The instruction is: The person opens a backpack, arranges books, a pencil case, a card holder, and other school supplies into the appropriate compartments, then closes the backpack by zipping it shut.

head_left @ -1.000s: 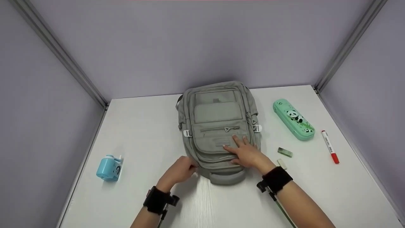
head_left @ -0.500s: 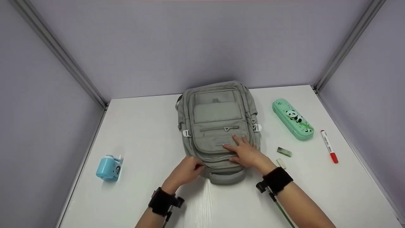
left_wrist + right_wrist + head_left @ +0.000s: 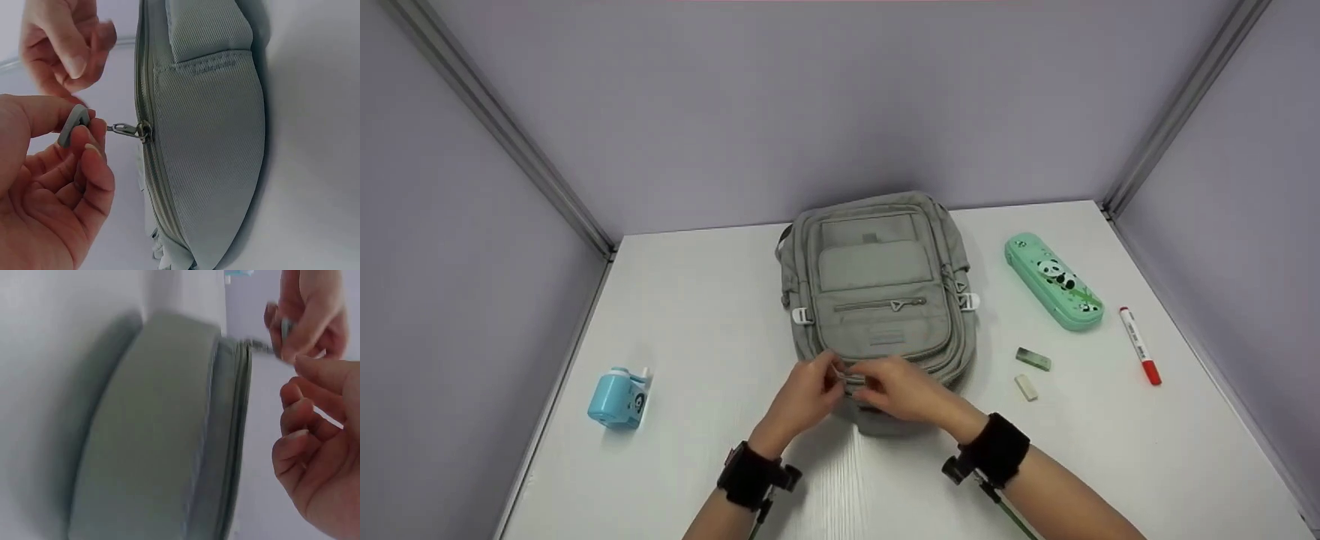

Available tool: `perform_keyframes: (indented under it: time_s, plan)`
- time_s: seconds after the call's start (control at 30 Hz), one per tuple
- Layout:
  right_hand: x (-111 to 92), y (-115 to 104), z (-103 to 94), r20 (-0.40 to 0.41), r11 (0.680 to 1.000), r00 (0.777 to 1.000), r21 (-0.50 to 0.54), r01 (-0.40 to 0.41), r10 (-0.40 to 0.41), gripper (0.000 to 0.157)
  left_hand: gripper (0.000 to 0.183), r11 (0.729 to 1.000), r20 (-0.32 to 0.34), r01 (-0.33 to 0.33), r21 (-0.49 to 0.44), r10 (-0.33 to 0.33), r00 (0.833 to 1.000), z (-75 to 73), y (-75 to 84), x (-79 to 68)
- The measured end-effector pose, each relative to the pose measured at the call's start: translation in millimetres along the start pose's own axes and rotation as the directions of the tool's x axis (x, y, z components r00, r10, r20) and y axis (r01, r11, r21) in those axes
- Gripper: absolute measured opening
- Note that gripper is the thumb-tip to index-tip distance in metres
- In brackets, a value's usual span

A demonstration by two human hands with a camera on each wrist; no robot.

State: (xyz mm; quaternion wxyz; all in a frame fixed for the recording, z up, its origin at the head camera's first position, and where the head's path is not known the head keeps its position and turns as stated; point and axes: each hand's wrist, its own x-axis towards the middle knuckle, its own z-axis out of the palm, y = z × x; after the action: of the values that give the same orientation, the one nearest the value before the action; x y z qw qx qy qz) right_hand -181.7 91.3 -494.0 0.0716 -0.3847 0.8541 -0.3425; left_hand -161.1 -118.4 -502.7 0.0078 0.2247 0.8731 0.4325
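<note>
A grey backpack (image 3: 877, 266) lies on the white table, its top handle end toward the person. My left hand (image 3: 804, 397) pinches a zipper pull (image 3: 73, 125) between thumb and fingers at the near end of the bag. In the left wrist view the pull is drawn away from the zipper slider (image 3: 144, 131), and its cord looks taut. Close beside the left hand is my right hand (image 3: 901, 390), fingers loosely bent, with nothing visible in them. Its fingertips almost meet the left fingers in the right wrist view; whether they touch I cannot tell.
To the right lie a green panda pencil case (image 3: 1054, 281), a red-capped marker (image 3: 1140, 345), a green-sleeved small block (image 3: 1033, 359) and a white eraser (image 3: 1026, 387). A blue pencil sharpener (image 3: 617, 399) stands at the left. Panels (image 3: 810, 105) enclose the table.
The right hand has lifted off the backpack's front and moved left beside the left hand. The left hand has shifted slightly right along the bag's near end.
</note>
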Motion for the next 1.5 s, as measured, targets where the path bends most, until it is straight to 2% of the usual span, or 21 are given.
perform_keyframes:
  time_s: [0.07, 0.2, 0.33, 0.47, 0.57, 0.67, 0.73, 0.8, 0.87, 1.03, 1.17, 1.37, 1.5]
  plan:
    - [3.2, -2.5, 8.3, 0.021, 0.998, 1.000, 0.059, -0.005, 0.004, 0.029, 0.016, 1.000, -0.027, -0.007, -0.008, 0.007, 1.000, 1.5, 1.1, -0.7]
    - [9.1, -2.5, 22.7, -0.009, 0.988, 0.999, 0.149, -0.036, 0.037, 0.023, 0.018, 1.000, -0.037, -0.018, -0.017, 0.018, 0.999, 1.6, 3.2, -1.8]
    - [11.3, -0.5, 30.7, -0.031, 0.969, 0.995, 0.232, -0.088, 0.098, 0.017, 0.015, 0.999, 0.041, -0.033, -0.021, 0.034, 0.999, -3.3, 3.7, -2.7]
    - [10.0, 1.5, 33.3, -0.026, 0.951, 0.991, 0.285, -0.120, 0.133, 0.012, 0.008, 0.999, 0.129, -0.005, -0.041, 0.010, 0.992, -11.5, 2.2, -3.0]
    - [9.1, 2.2, 33.1, -0.016, 0.949, 0.991, 0.292, -0.120, 0.131, 0.013, 0.015, 0.998, 0.135, 0.026, -0.059, -0.017, 0.991, -15.6, -2.0, -2.9]
    - [8.7, 2.2, 33.0, -0.005, 0.953, 0.994, 0.284, -0.107, 0.113, 0.021, 0.017, 1.000, 0.084, -0.001, 0.016, 0.000, 0.996, -14.5, -11.8, -3.6]
    - [8.3, 1.3, 33.4, 0.005, 0.952, 0.994, 0.289, -0.106, 0.109, 0.023, 0.021, 0.993, 0.059, -0.035, 0.113, 0.028, 0.998, -11.9, -20.4, -4.0]
    - [7.8, 0.5, 34.3, 0.016, 0.948, 0.994, 0.299, -0.108, 0.108, 0.020, 0.027, 0.974, 0.056, -0.077, 0.213, 0.067, 0.996, -8.8, -29.7, -5.0]
    - [7.2, -0.6, 34.3, 0.022, 0.948, 0.994, 0.299, -0.108, 0.106, 0.013, 0.028, 0.955, 0.072, -0.128, 0.267, 0.113, 0.991, -6.0, -36.7, -5.7]
    - [6.7, -1.6, 33.1, -0.024, 0.974, 0.996, 0.210, -0.083, 0.090, 0.016, 0.012, 0.905, 0.076, -0.237, 0.354, 0.225, 0.972, -1.3, -43.3, -5.6]
    - [6.8, -3.2, 33.7, -0.062, 0.978, 0.991, 0.180, -0.102, 0.115, 0.003, 0.008, 0.879, 0.063, -0.237, 0.413, 0.233, 0.971, -0.9, -42.9, -4.3]
    - [6.2, -2.9, 32.9, -0.098, 0.973, 0.985, 0.198, -0.122, 0.144, 0.007, 0.008, 0.872, 0.049, -0.227, 0.433, 0.229, 0.972, -1.6, -42.5, -2.8]
    - [3.8, -2.4, 32.1, -0.132, 0.982, 0.980, 0.137, -0.131, 0.149, 0.014, 0.008, 0.865, 0.039, -0.229, 0.446, 0.237, 0.971, -1.6, -42.0, -2.2]
